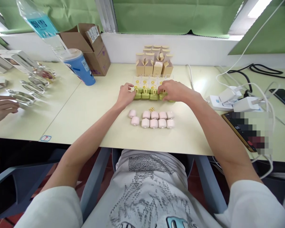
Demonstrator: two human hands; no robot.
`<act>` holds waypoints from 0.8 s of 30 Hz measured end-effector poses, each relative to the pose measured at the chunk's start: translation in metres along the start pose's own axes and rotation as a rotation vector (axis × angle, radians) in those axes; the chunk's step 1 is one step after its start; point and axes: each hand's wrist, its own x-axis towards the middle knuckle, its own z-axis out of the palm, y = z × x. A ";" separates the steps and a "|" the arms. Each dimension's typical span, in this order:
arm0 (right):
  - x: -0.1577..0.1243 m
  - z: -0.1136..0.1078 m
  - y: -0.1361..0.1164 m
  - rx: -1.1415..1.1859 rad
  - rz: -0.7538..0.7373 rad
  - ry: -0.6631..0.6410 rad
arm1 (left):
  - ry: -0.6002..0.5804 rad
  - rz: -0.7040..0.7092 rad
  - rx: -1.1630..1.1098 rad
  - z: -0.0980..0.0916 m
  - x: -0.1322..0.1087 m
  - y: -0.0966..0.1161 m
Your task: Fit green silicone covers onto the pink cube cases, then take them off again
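Note:
My left hand (125,94) rests at the left end of a row of small green cases (145,95) with pale loops, its thumb and fingers apart and touching the end case. At the right end, the fingers of my right hand (172,89) are bent down around a green case. Behind this row stand clear plastic packs (144,82) with yellow round marks. Nearer to me, several small pale pink cases (154,123) lie in two rows, with two set slightly apart on the left. A small gold-coloured piece (152,109) lies between the pink and green cases.
Open kraft boxes (154,66) stand by the wall. A cardboard carton (95,50), a blue cup (82,68) and a tilted clear bottle (44,28) are at left. A power strip (219,103), cables and a phone (239,129) lie at right. Another person's hand (1,109) shows far left.

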 end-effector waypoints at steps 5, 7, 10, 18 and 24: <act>0.005 0.006 0.001 -0.007 -0.012 -0.018 | -0.051 0.018 0.002 0.000 0.000 -0.001; 0.006 0.008 0.002 0.023 -0.015 -0.022 | -0.072 0.002 0.020 -0.001 -0.002 0.002; 0.007 0.007 0.004 0.067 -0.001 -0.016 | -0.103 -0.021 0.041 -0.003 -0.008 0.009; 0.004 0.002 0.021 0.031 0.055 0.036 | -0.116 -0.038 0.019 -0.006 -0.017 0.023; 0.007 0.003 0.022 0.081 -0.003 0.008 | -0.115 -0.023 -0.003 -0.004 -0.016 0.020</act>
